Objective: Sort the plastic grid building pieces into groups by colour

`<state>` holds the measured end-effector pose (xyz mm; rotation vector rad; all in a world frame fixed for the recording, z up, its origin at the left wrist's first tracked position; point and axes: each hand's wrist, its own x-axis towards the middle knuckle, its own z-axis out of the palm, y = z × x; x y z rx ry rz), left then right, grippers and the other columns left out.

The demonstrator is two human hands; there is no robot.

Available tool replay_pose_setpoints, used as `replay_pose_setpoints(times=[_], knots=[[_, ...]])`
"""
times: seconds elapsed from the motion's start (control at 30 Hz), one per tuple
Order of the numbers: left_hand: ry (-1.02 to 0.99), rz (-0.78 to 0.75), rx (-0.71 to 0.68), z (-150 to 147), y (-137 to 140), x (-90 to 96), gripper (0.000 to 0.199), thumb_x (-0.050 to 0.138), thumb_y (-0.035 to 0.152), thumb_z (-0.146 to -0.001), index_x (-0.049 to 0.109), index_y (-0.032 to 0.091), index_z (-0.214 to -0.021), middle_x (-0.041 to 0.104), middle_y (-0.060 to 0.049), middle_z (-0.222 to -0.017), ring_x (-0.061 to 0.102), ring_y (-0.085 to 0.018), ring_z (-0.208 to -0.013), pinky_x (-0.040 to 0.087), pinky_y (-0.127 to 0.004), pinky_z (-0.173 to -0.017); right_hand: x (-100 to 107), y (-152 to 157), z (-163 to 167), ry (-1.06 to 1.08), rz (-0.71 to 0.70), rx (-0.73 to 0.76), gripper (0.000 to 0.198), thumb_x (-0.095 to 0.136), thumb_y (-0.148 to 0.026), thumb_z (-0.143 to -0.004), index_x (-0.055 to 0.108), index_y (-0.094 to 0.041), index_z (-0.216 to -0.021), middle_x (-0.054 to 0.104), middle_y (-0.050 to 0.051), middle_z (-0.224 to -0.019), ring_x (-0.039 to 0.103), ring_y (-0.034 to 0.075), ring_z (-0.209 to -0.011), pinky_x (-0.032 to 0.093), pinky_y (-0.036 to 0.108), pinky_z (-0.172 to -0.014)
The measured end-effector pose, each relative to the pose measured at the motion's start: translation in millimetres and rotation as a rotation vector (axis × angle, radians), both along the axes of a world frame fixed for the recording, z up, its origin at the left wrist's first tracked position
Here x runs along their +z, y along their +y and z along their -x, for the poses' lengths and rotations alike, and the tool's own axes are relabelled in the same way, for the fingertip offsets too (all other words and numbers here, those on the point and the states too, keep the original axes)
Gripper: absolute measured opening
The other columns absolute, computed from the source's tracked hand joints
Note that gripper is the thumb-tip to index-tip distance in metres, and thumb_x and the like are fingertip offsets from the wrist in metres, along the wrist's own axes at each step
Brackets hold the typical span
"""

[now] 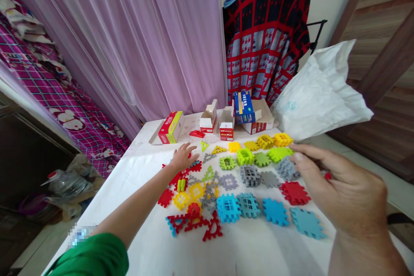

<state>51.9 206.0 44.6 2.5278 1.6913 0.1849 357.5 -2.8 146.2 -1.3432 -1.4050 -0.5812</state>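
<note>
My left hand (184, 157) reaches out with fingers spread, above red and blue interlocking toy pieces at the left of the white table; I see nothing held in it. My right hand (346, 189) is near the camera at the right, thumb and forefinger close together. Its fingertips overlap the end of the yellow-green pieces (280, 154) in view; whether they touch is unclear. A bit of red (327, 176) shows between its fingers. Nearby lie grey pieces (287, 168), a red square piece (295, 193) and a light blue square piece (307, 223).
Yellow pieces (265, 141), blue window pieces (228, 208) and red triangles (212, 227) cover the table (142, 228). Behind stand a red-yellow box (171, 127), small open cartons (227, 131) and a blue box (245, 107). A white bag (323, 90) stands at the back right.
</note>
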Motion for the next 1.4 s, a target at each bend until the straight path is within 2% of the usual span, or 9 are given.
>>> replay_pose_setpoints(times=[0.13,0.3,0.47,0.57,0.67,0.77,0.97,1.23,1.4], knots=[[0.170,0.189,-0.078,-48,24,-6.9,0.063,0.036,0.061,-0.092,0.032,0.036,-0.149,0.020,-0.009,-0.163,0.018,-0.035,-0.148,0.028,-0.069,-0.106,1,-3,-2,0.045,0.057,-0.021,0.015,0.061,-0.027,-0.088,0.074,-0.020,-0.091,0.076,0.002,-0.081,0.068,0.015,-0.062,0.051,0.024,-0.061],[0.252,0.227,-0.177,-48,9,-17.4,0.062,0.037,0.055,-0.093,0.031,0.030,-0.150,0.020,-0.011,-0.163,0.020,-0.032,-0.148,0.021,-0.066,-0.112,-1,-3,-4,0.122,0.096,-0.025,0.016,0.059,-0.029,-0.089,0.074,-0.023,-0.092,0.075,0.001,-0.081,0.068,0.016,-0.063,0.051,0.026,-0.060],[0.292,0.202,-0.201,-18,-23,-13.2,0.051,0.038,0.038,-0.094,0.041,0.028,-0.144,0.037,-0.009,-0.156,0.033,-0.028,-0.143,0.024,-0.055,-0.115,-6,3,-2,0.097,0.068,0.020,0.013,0.063,-0.026,-0.087,0.074,-0.025,-0.092,0.075,-0.001,-0.081,0.065,0.014,-0.059,0.050,0.024,-0.058],[0.308,0.178,-0.207,-15,-29,-6.2,0.050,0.046,0.044,-0.090,0.050,0.026,-0.137,0.043,-0.010,-0.152,0.039,-0.030,-0.139,0.025,-0.053,-0.115,-6,4,0,0.084,0.069,0.043,0.013,0.063,-0.026,-0.087,0.074,-0.025,-0.093,0.076,-0.001,-0.082,0.066,0.013,-0.060,0.050,0.023,-0.057],[0.284,0.140,-0.204,-27,-17,-1.6,0.054,0.047,0.050,-0.089,0.051,0.025,-0.137,0.038,-0.010,-0.156,0.035,-0.030,-0.142,0.024,-0.050,-0.116,-4,3,1,0.080,0.078,0.033,0.013,0.062,-0.026,-0.087,0.074,-0.025,-0.093,0.075,-0.001,-0.081,0.064,0.012,-0.057,0.049,0.023,-0.056],[0.244,0.104,-0.189,-44,6,-2.9,0.054,0.047,0.043,-0.090,0.046,0.026,-0.141,0.034,-0.008,-0.158,0.030,-0.027,-0.145,0.019,-0.048,-0.117,-3,1,-1,0.077,0.103,0.008,0.014,0.061,-0.028,-0.087,0.074,-0.025,-0.092,0.075,0.000,-0.080,0.063,0.013,-0.054,0.050,0.024,-0.056],[0.215,0.057,-0.120,-56,30,-10.6,0.043,0.046,0.032,-0.089,0.057,0.025,-0.130,0.053,-0.010,-0.143,0.043,-0.029,-0.135,0.020,-0.052,-0.116,-1,-1,-4,0.094,0.135,-0.016,0.015,0.060,-0.030,-0.087,0.074,-0.025,-0.091,0.075,0.000,-0.079,0.063,0.014,-0.055,0.050,0.025,-0.054],[0.208,0.076,-0.151,-30,0,4.8,0.014,0.062,0.032,-0.079,0.071,0.025,-0.089,0.069,-0.005,-0.114,0.058,-0.025,-0.115,0.039,-0.038,-0.104,1,-2,-1,0.088,0.107,0.060,0.015,0.061,-0.026,-0.086,0.075,-0.023,-0.091,0.076,0.002,-0.083,0.065,0.014,-0.058,0.051,0.024,-0.055],[0.157,0.057,-0.107,-22,-14,15.9,0.016,0.057,0.029,-0.081,0.070,0.022,-0.089,0.072,-0.007,-0.104,0.064,-0.024,-0.104,0.046,-0.036,-0.097,3,-4,1,0.087,0.108,0.076,0.015,0.061,-0.025,-0.086,0.074,-0.022,-0.090,0.076,0.002,-0.081,0.061,0.013,-0.052,0.051,0.025,-0.054]])
